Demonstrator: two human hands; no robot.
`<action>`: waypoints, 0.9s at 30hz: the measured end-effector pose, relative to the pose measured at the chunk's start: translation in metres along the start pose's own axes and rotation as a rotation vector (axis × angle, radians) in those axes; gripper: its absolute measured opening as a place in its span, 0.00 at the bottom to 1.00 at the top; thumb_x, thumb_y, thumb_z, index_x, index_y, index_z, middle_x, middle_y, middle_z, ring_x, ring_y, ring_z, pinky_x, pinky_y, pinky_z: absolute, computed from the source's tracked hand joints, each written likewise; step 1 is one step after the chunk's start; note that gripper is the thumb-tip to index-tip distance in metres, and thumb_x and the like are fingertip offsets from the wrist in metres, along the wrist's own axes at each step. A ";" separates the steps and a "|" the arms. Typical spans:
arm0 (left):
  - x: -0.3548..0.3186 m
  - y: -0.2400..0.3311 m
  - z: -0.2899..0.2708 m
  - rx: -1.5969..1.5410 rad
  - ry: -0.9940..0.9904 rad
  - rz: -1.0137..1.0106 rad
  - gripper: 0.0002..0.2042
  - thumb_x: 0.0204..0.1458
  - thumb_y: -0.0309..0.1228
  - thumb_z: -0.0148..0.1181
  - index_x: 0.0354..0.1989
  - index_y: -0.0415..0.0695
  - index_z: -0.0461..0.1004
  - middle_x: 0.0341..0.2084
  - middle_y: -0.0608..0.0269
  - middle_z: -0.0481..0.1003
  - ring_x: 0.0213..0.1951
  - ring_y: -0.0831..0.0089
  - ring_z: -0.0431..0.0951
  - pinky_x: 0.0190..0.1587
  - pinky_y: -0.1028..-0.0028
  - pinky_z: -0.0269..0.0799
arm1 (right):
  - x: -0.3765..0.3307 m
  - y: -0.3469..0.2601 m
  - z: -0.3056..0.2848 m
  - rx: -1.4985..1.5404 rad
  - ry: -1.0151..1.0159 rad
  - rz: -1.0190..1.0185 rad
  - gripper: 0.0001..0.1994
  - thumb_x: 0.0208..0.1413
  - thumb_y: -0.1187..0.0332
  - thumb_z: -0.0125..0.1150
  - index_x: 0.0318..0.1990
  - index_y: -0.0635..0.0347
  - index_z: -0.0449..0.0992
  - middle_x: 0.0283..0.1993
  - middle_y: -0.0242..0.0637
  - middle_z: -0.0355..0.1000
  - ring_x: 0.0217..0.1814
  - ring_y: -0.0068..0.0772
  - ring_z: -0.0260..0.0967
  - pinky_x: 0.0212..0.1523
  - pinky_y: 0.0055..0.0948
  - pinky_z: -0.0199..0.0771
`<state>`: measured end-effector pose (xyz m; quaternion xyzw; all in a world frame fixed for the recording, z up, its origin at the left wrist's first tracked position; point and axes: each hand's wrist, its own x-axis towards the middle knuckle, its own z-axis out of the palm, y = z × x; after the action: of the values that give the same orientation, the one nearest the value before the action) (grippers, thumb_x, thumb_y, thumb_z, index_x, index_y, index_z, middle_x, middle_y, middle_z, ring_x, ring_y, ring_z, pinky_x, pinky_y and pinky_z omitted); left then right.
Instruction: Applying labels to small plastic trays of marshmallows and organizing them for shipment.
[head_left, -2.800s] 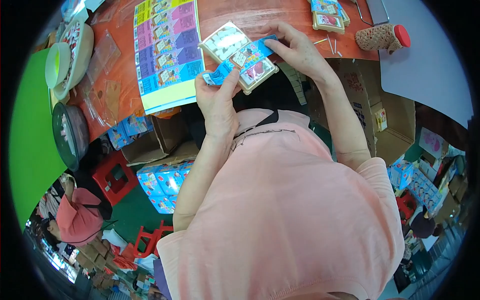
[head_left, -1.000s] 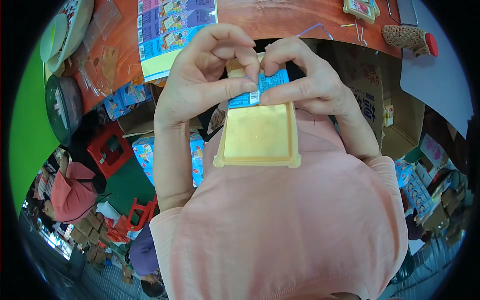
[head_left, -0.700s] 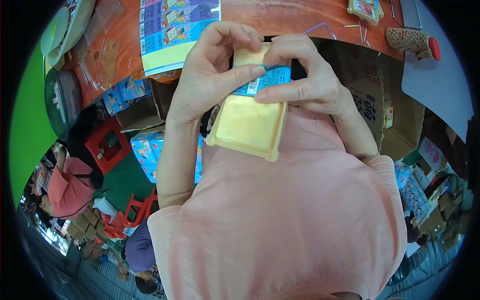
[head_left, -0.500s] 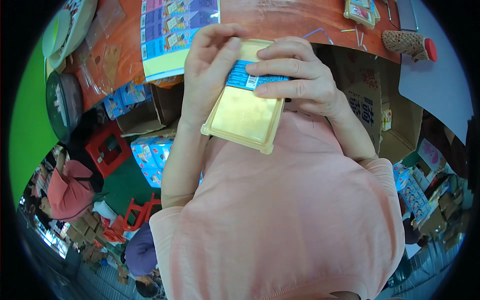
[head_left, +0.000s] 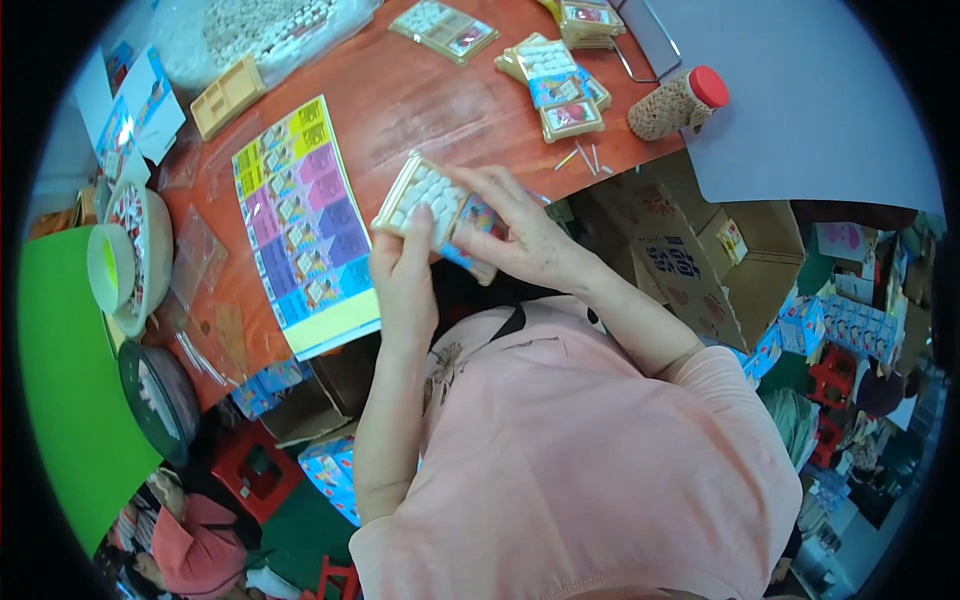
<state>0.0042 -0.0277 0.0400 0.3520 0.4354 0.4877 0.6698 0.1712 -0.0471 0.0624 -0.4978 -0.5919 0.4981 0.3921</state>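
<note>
My left hand point(head_left: 408, 275) and my right hand point(head_left: 525, 235) hold a cream plastic tray point(head_left: 394, 188) between them, above the table's near edge. Rows of small white pieces point(head_left: 430, 195) fill the part facing up. A blue printed label band point(head_left: 478, 214) crosses the tray, partly covered by my right fingers. My left thumb presses on the white pieces from the near side. The right fingers lie over the far edge and the band. The tray's right end is mostly hidden by my right hand. Left of it lies a colourful sheet of printed labels point(head_left: 310, 225).
Banded trays point(head_left: 555, 90) are stacked at the back right, near a jar with a red lid point(head_left: 662, 110) and small sticks point(head_left: 585, 158). Another filled tray point(head_left: 440, 30), a compartment tray point(head_left: 228, 97) and a bag of white pieces point(head_left: 265, 30) lie farther back. A cardboard box point(head_left: 700, 265) stands below right.
The tray has been turned over: its plain underside showed before, now its white pieces face up. My view has shifted, showing more of the table.
</note>
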 end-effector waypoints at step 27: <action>0.075 -0.073 0.061 0.583 -0.243 0.551 0.06 0.61 0.26 0.56 0.39 0.34 0.74 0.36 0.56 0.75 0.37 0.69 0.76 0.42 0.73 0.72 | 0.107 0.009 -0.151 -0.922 0.714 0.103 0.39 0.47 0.53 0.66 0.67 0.56 0.60 0.55 0.56 0.69 0.59 0.53 0.68 0.58 0.45 0.67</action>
<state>0.0968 0.0214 -0.0202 0.6850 0.3628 0.4600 0.4331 0.2968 0.0874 0.0800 -0.7821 -0.5539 0.0089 0.2853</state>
